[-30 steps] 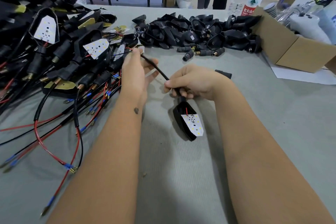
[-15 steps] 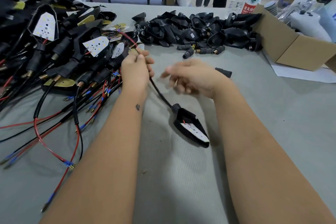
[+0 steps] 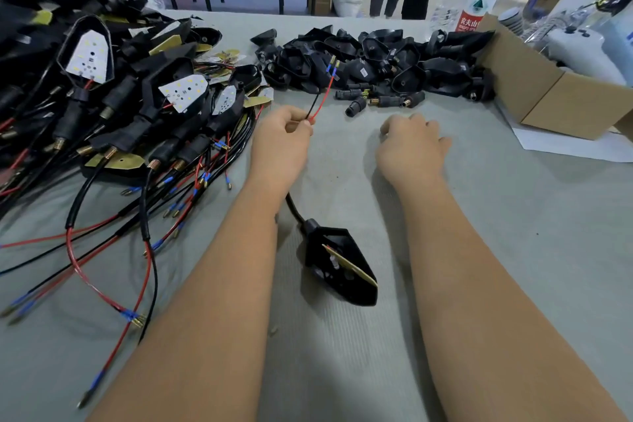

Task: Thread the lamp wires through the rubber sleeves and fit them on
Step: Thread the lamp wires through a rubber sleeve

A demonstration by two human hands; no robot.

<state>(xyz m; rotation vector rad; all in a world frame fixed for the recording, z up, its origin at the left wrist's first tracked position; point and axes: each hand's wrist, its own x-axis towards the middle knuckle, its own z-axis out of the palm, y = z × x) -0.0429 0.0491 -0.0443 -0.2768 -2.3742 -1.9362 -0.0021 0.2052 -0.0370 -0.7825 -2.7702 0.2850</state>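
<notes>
Left hand (image 3: 279, 144): pinched the lamp wires (image 3: 320, 101), one red and one black, between thumb and fingertips; free ends with blue-collared terminals pointed away from the hand toward the far pile.
Right hand (image 3: 411, 146): rested knuckles-up on the table (image 3: 513, 250), fingers loosely curled; whether it held anything could not be told.
Lamp housing (image 3: 339, 264): lay behind the left wrist, between the forearms, its black cable running up under that hand.
Rubber sleeves (image 3: 356, 106): loose pieces just beyond both hands, at the edge of the black pile.
Wired lamps (image 3: 137, 106): heaped left of the left hand.
Risk, judged: the two terminals sat staggered, so one could catch on a sleeve mouth; a loose pinch might let the wires splay.
</notes>
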